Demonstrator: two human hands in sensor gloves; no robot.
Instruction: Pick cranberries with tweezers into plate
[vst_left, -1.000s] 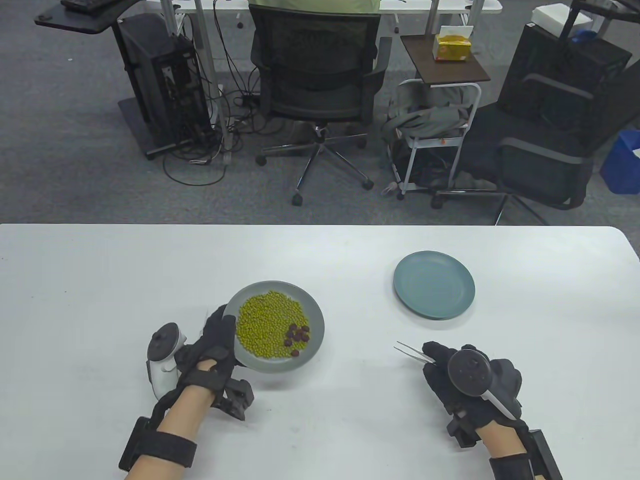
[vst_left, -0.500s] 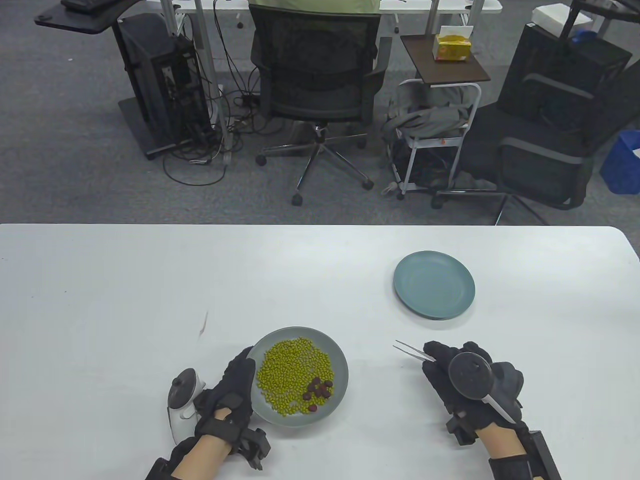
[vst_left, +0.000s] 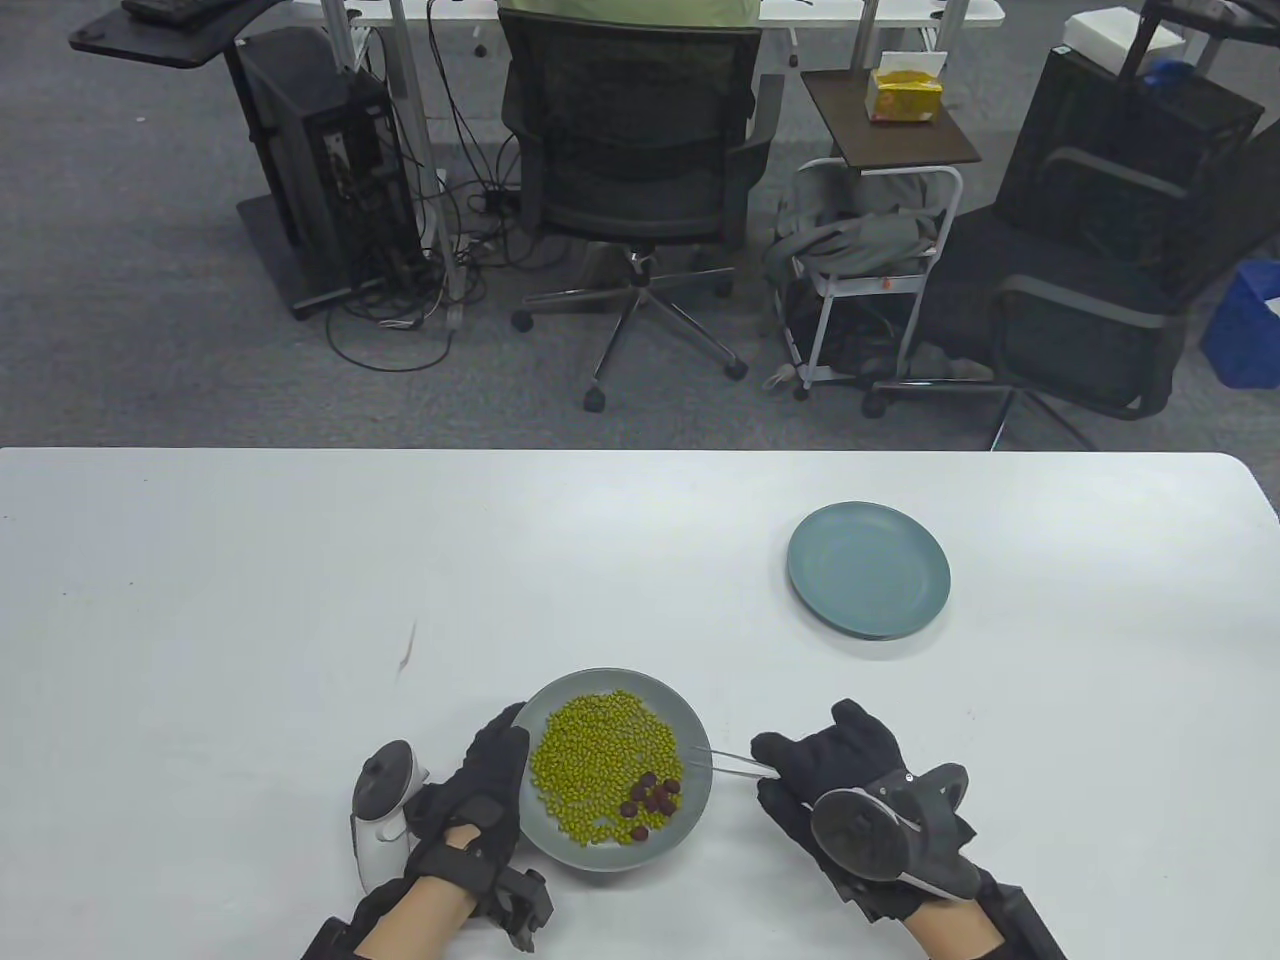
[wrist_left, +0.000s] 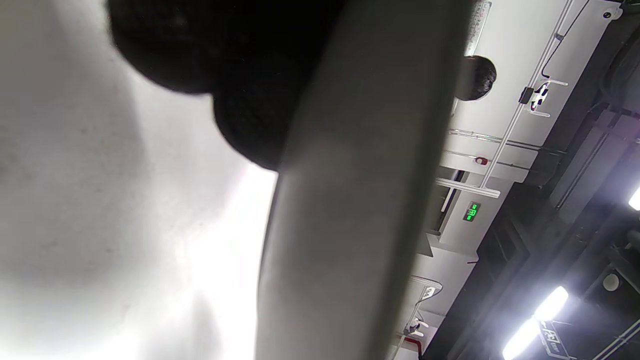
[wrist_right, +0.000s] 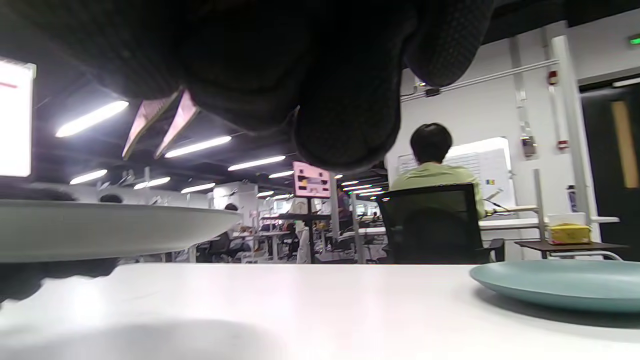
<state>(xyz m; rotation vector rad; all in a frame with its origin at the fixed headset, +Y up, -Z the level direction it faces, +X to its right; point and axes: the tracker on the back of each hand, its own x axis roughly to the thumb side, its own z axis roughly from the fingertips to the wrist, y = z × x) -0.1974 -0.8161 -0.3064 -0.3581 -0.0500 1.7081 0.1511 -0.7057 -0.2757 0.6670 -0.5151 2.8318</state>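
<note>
Dark red cranberries (vst_left: 655, 793) sit bunched at the right side of the grey plate (vst_left: 700, 745) w/ green beans (vst_left: 600, 760), near the table's front edge. Likely small, soft, a bit slick; best nipped across the middle, lightly. Left hand (vst_left: 480, 790) grips that plate's left rim. Right hand (vst_left: 850, 775) pinches tweezers (vst_left: 735, 760), tips slightly apart over the rim. Blue plate (vst_left: 868, 570) sits well apart.

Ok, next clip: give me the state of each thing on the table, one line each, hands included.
grey plate: on the table, filled with green beans and cranberries, left rim held.
cranberries: clustered at the plate's near-right side, none picked yet.
teal plate: on the table, bare.
tweezers: tips apart, over the grey plate's right rim.
left hand: grips the grey plate's left rim.
right hand: holds the tweezers.
</note>
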